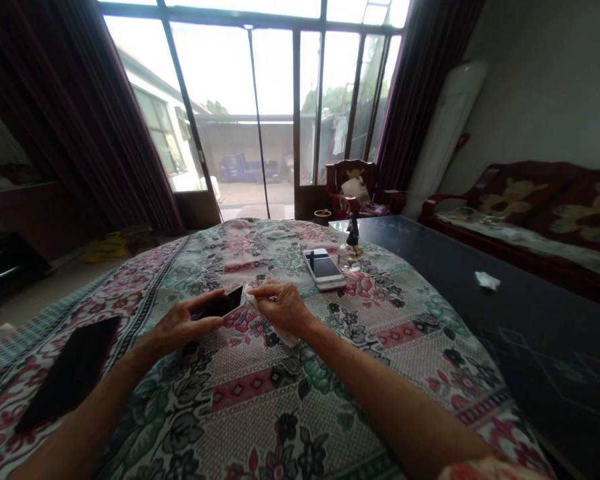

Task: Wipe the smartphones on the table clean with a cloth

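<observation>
A white-edged smartphone (234, 302) with a dark screen is held at its near-left end by my left hand (190, 319), thumb and fingers along opposite sides. My right hand (283, 303) pinches a white tissue (253, 299) against the phone's right end. Part of the tissue hangs below my right palm. Just beyond my right hand, white smartphones (325, 268) lie stacked on the flowered tablecloth (330, 373). Beside them stands a clear spray bottle (351, 250) with a black pump top.
A large dark tablet-like slab (73, 370) lies on the cloth at left. To the right, a dark glossy table (445, 280) bears a crumpled white tissue (487, 281). A wooden chair (337, 183) and a sofa (525, 193) stand behind, near tall windows.
</observation>
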A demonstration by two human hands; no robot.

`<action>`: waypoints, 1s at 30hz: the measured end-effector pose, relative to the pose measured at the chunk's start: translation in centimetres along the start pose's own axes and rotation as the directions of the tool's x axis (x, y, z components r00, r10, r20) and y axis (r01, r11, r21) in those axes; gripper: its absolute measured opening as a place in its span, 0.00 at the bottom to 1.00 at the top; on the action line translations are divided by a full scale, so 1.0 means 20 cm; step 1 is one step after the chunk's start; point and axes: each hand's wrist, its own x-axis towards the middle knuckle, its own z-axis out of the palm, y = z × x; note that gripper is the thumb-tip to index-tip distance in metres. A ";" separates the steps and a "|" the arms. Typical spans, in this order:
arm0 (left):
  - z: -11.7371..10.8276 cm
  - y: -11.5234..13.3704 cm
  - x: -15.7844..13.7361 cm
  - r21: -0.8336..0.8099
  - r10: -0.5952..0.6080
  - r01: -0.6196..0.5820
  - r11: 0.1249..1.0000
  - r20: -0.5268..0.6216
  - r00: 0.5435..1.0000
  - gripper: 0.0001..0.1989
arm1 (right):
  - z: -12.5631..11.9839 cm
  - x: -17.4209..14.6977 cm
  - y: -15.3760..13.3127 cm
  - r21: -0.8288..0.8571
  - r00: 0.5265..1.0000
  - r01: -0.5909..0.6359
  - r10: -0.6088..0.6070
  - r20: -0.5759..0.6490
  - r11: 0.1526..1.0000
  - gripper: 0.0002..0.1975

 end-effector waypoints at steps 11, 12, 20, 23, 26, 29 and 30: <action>-0.01 -0.01 0.00 0.055 -0.007 0.008 0.998 -0.014 1.000 0.37 | 0.02 -0.01 0.01 -0.030 0.998 -0.032 0.033 0.051 0.999 0.17; -0.01 -0.01 0.00 0.064 -0.015 0.017 0.998 -0.026 1.000 0.37 | 0.02 -0.01 0.00 -0.021 0.998 -0.025 0.027 0.063 0.999 0.16; 0.01 0.00 0.00 0.062 0.015 -0.013 0.998 -0.022 1.000 0.35 | 0.02 -0.02 0.03 -0.063 0.998 -0.062 0.064 0.028 0.996 0.18; 0.01 -0.02 0.01 0.113 -0.020 0.026 0.993 -0.058 0.998 0.35 | 0.04 -0.03 0.03 -0.058 0.998 -0.023 0.027 0.052 0.998 0.17; 0.02 -0.04 0.02 0.193 -0.030 0.050 0.980 -0.106 0.994 0.35 | 0.05 -0.04 0.02 -0.081 0.994 0.009 0.000 0.112 0.997 0.17; 0.07 -0.04 0.03 0.281 -0.027 0.061 0.958 -0.125 0.992 0.35 | 0.04 -0.03 0.02 -0.174 0.994 -0.003 0.022 0.107 0.985 0.18; 0.09 -0.03 0.04 0.309 -0.021 0.059 0.949 -0.125 0.992 0.34 | 0.03 -0.02 0.02 -0.220 0.996 -0.011 0.031 0.089 0.976 0.18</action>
